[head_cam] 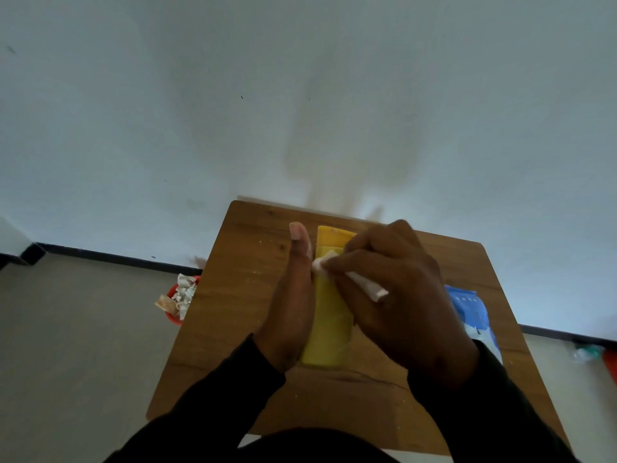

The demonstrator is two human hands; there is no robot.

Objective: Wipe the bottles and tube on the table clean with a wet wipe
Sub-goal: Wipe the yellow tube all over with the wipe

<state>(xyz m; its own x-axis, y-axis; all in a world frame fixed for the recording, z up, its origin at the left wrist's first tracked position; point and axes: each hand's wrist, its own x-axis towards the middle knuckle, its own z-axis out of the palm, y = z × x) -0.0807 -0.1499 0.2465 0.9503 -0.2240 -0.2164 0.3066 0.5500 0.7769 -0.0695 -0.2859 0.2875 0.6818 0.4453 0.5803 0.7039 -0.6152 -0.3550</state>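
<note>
a pale wall (300, 95) fills the upper part of the view, with a grey floor (83, 329) below it. a wooden table (233, 329) stands against the wall. over its middle a yellow bottle (329, 322) is held lengthwise, its darker yellow cap (334, 236) pointing toward the wall. the right hand (397, 295) covers the bottle's right side, its grip clenched on a white wet wipe (365, 285) whose crumpled end lies against the bottle just below the cap. the left hand (292, 295) has its grip around the bottle's left side, thumb stretched along it toward the cap. a blue and white pack (474, 312) lies on the table's right edge, partly behind the right wrist. on the floor left of the table sits a red bin (175, 314) stuffed with crumpled white paper (185, 290).
</note>
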